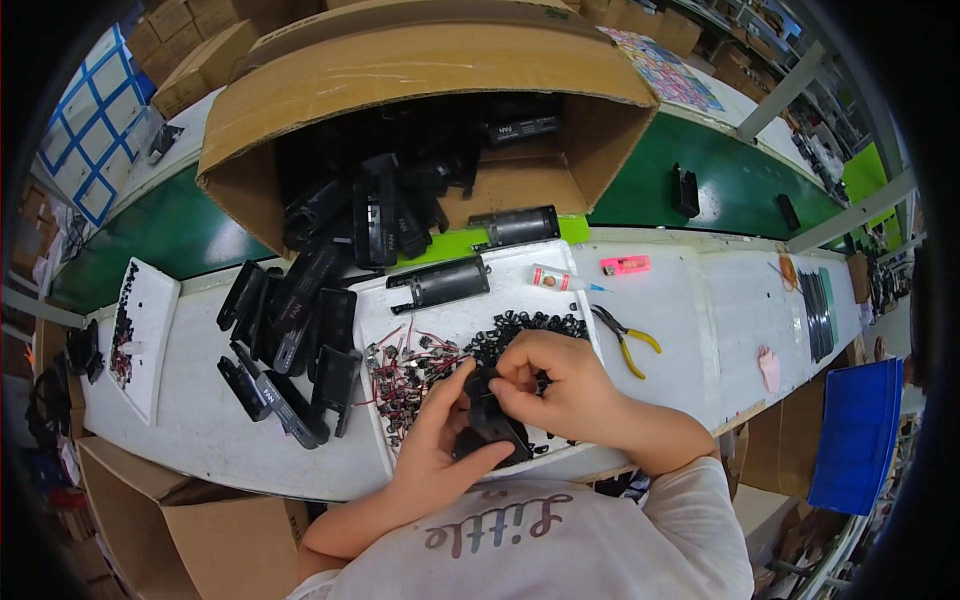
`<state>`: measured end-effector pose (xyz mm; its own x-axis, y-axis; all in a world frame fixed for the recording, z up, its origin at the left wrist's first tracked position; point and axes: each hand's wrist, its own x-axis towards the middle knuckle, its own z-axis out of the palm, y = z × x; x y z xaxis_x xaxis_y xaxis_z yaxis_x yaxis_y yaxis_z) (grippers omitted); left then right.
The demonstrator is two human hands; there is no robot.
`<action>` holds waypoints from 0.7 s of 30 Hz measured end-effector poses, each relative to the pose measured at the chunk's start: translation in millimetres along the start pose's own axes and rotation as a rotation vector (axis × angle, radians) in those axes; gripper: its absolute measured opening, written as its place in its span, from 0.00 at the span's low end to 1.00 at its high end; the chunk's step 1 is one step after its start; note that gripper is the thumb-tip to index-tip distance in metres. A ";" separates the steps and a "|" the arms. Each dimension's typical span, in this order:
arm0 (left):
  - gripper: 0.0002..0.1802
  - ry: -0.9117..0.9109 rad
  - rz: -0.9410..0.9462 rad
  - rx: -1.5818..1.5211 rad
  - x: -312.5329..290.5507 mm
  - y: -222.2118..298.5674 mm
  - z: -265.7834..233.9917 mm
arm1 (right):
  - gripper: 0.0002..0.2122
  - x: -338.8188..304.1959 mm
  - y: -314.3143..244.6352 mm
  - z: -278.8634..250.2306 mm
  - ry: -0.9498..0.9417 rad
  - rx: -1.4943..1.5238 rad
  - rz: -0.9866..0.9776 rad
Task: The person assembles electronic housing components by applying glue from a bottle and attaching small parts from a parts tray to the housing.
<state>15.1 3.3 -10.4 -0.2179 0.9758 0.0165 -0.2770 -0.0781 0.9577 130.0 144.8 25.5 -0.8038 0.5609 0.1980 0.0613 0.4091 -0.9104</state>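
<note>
Close to my body, my left hand [437, 440] is wrapped round a black plastic housing [490, 418], thumb along its near side. My right hand [555, 385] pinches at the housing's upper end; any small part between those fingertips is hidden. Both hands are over a white foam tray [520, 265]. In the tray lie small parts with red wires [405, 375] on the left and a heap of small black pieces [510, 330] on the right. Another black housing [440, 284] rests across the tray's far part.
A large cardboard box [430, 75] on its side spills black housings [300, 300] leftward. Right of the tray lie a glue bottle [555, 279], a pink lighter [626, 265] and yellow-handled pliers [630, 345]. A second white tray [150, 340] lies far left; a blue bin [855, 435] stands right.
</note>
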 end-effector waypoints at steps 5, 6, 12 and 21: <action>0.37 0.081 -0.145 -0.382 1.4 9.8 -4.6 | 0.08 17.8 20.1 -31.7 0.043 -0.594 -0.038; 0.33 0.084 -0.277 -0.531 2.2 10.9 -9.3 | 0.10 22.4 27.4 -35.2 0.142 -0.798 -0.049; 0.25 0.020 -0.474 -0.800 0.6 13.0 -15.3 | 0.12 27.4 62.6 -47.9 0.082 -1.146 -0.063; 0.33 -0.025 -0.398 -0.717 -2.4 16.0 -16.8 | 0.12 -0.3 1.0 -44.1 0.231 0.037 -0.150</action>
<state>-4.5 -3.8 0.1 0.0416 0.9616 -0.2712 -0.8619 0.1718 0.4771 156.4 176.8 40.5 -0.6456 0.6472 0.4053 -0.0732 0.4758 -0.8765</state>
